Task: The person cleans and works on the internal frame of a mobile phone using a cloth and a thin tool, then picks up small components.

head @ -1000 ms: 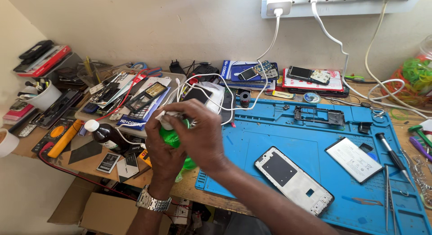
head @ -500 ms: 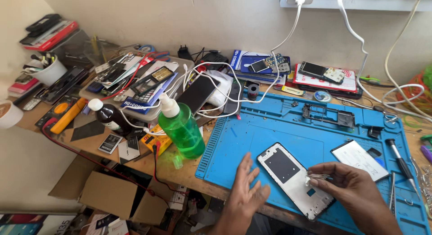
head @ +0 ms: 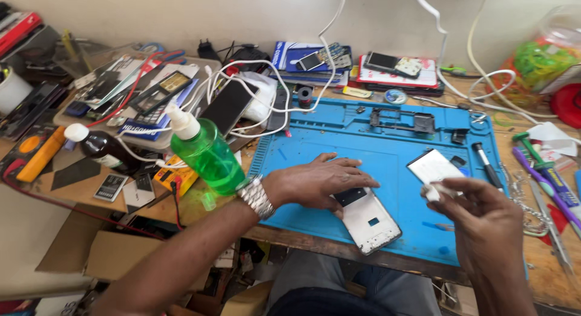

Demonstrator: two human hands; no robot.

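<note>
Since half a second ago, left hand [head: 315, 182] has come forward from the near edge of the blue mat [head: 387, 140] and now lies flat, palm down, on the top end of the white phone frame [head: 366, 219]. Fingers spread wide, pressing rather than gripping; nothing enclosed. Metal wristwatch [head: 257, 197] on that wrist.

Right hand [head: 484, 222] has lifted off the frame and hovers right of it, above the mat's near right part. Its grip is narrow: thumb and fingertips pinch a small white wad [head: 434, 191], material unclear.

Phone frame lies slanted on the mat's near centre, lower end close to the mat's front edge, dark patch at the top partly under the left fingers. White rectangular panel [head: 431, 166] lies on the mat right of the frame, just behind the right hand.

Green spray bottle [head: 206, 153] stands on the worktop [head: 91, 192] just left of the mat, tilted slightly. Dark bottle with white cap [head: 100, 145] lies farther left. Black-handled screwdriver [head: 486, 163] rests near the mat's right edge.
</note>
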